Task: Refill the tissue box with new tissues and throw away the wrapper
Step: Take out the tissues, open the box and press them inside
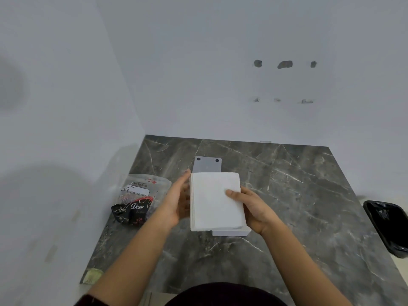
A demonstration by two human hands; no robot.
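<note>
Seen from a head-worn camera, looking down at a dark veined marble counter [287, 195] set into a corner of plain white walls.

At centre, a stack of white tissues [215, 200], held flat and level between both hands just above a white tissue box [231, 232], of which only the near edge and right corner show beneath the stack. Held that way, most likely, to line the stack up with the box opening before lowering it in.

Left hand [176, 202]: fairly open, palm pressed against the stack's left edge, fingers stretched along its length, squaring the loose sheets.

Right hand [251, 208]: curled around the right edge, thumb laid on top, fingers hidden underneath (supporting the weight, by the look of it).

Just beyond the stack, a flat grey panel with two dark dots [207, 164], lying on the counter; probably the box's lid or base, set aside to keep the opening free.

To the left, near the wall, the emptied tissue wrapper [138, 199], crumpled, clear and black plastic, parked out of the way, not yet discarded.

At the far right edge, beside the counter, a black-lined bin [388, 226], the likely destination for the wrapper.
</note>
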